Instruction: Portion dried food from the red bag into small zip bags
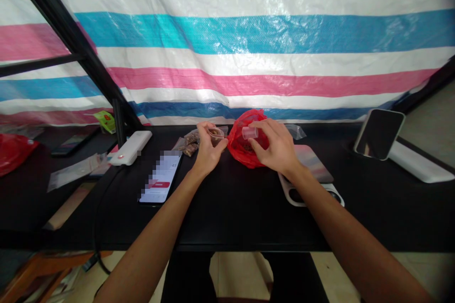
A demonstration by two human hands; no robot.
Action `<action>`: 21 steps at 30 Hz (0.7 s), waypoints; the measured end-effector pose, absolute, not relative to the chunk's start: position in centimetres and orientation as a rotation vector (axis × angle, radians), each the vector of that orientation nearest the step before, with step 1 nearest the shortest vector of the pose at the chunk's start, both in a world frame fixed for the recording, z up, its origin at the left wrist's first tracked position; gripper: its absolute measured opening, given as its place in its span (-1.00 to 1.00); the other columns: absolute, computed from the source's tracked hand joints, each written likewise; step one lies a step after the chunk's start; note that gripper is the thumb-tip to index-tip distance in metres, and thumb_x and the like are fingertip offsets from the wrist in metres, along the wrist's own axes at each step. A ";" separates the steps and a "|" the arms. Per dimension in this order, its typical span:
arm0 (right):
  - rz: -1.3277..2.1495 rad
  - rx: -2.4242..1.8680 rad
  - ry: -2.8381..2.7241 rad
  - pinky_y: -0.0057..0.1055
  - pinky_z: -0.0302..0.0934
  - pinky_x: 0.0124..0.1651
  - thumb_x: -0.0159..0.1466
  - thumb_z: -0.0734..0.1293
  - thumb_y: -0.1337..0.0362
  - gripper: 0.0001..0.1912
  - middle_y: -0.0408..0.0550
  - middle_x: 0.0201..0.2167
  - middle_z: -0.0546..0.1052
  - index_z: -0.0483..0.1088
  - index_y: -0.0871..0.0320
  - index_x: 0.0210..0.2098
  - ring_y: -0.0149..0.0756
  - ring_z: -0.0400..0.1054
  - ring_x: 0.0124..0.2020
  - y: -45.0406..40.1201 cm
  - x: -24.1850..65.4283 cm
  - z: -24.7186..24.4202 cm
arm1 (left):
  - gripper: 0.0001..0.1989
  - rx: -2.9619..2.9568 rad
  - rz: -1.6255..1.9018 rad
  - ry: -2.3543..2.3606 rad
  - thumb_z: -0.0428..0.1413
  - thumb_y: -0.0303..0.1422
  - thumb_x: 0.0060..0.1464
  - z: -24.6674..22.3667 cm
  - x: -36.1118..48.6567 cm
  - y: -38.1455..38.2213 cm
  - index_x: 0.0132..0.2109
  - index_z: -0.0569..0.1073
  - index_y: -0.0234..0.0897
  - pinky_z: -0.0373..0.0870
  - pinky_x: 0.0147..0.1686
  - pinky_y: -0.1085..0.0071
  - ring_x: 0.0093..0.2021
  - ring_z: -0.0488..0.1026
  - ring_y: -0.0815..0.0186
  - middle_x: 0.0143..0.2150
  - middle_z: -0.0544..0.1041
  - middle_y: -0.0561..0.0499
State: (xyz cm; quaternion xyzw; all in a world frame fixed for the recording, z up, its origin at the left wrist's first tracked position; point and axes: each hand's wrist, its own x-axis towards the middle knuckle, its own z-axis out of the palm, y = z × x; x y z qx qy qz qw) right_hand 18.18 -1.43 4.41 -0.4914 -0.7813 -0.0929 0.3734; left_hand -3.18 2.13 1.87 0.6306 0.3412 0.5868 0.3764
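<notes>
My left hand [209,151] pinches a small clear plastic bag [216,133] by its rim, its mouth spread apart with some brown bits inside. Between the thumb and fingers of my right hand [275,147] is a small clear plastic cup [250,133], tipped on its side over a red plastic bag [245,158]. That red bag stands with its top gaping and dark brown contents partly visible. Just left of my left hand lie several filled clear bags [192,144] with brown pieces in them.
A lit phone [161,180] lies left of my left forearm, near a white power strip [131,148]. Under my right wrist is a white kitchen scale [289,194]. A device on a stand [379,133] is at the right. Striped sheeting [249,33] hangs behind the black table [245,218].
</notes>
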 end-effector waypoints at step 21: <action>0.665 -0.820 -1.812 -0.14 0.38 0.14 0.40 0.38 0.11 -0.67 -0.01 0.05 0.54 0.31 -0.02 0.10 -0.14 0.48 0.03 -1.8 15.3 2.6 | -0.44 2.070 1.468 0.455 0.00 -0.05 0.39 1.8 -1.7 0.5 0.37 0.02 -0.07 0.12 0.42 -0.06 0.46 0.20 0.06 0.45 0.22 -0.25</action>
